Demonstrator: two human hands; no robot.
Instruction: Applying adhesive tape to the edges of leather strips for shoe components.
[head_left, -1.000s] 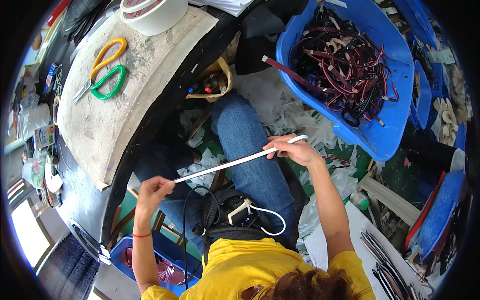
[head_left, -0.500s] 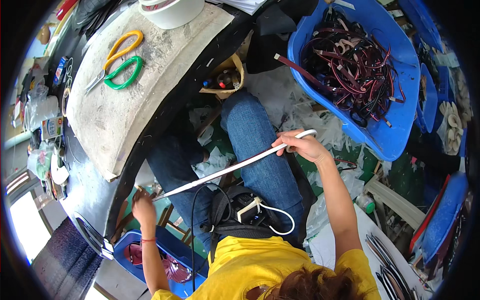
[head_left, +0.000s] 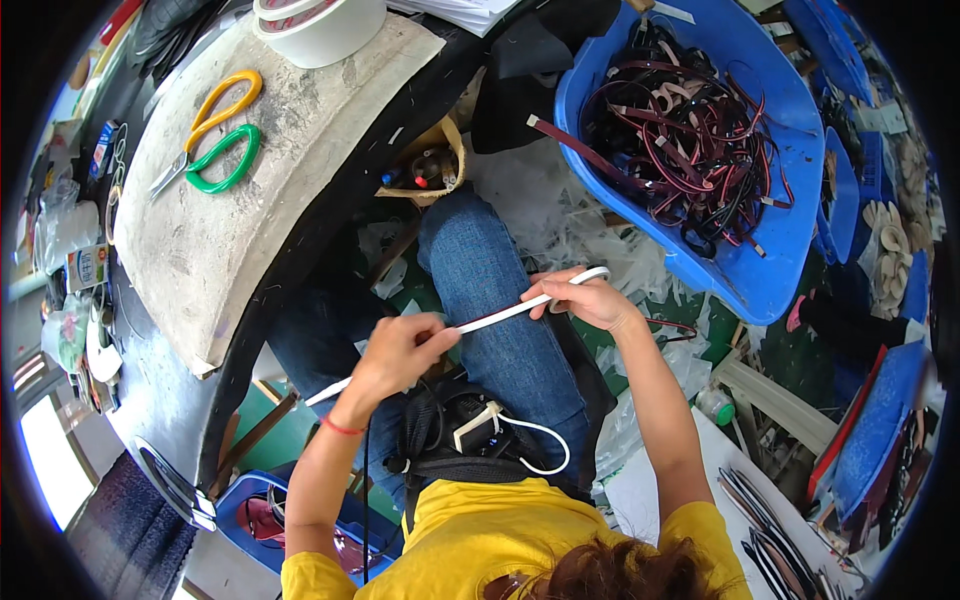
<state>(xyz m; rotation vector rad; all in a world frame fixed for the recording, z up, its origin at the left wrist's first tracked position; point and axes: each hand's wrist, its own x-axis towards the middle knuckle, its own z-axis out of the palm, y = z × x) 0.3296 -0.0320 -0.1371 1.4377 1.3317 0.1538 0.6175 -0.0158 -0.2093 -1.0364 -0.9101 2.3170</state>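
A long narrow white strip (head_left: 495, 317) with a dark edge stretches across my lap above the jeans. My right hand (head_left: 588, 299) pinches it near its upper right end, which curls back in a small loop. My left hand (head_left: 402, 350) is closed around the strip partway along, above my left thigh. The strip's other end pokes out below the left wrist, pointing to the lower left. Neither hand touches anything else.
Scissors (head_left: 213, 135) with one yellow and one green handle lie on a stained board (head_left: 300, 130) beside white tape rolls (head_left: 325, 35). A blue tub (head_left: 715, 285) at upper right holds tangled dark red strips. Another blue bin (head_left: 240, 490) stands at lower left.
My left hand has slid along the strip, up and to the right, closer to my right hand. My right hand keeps its hold. The whole view has shifted slightly.
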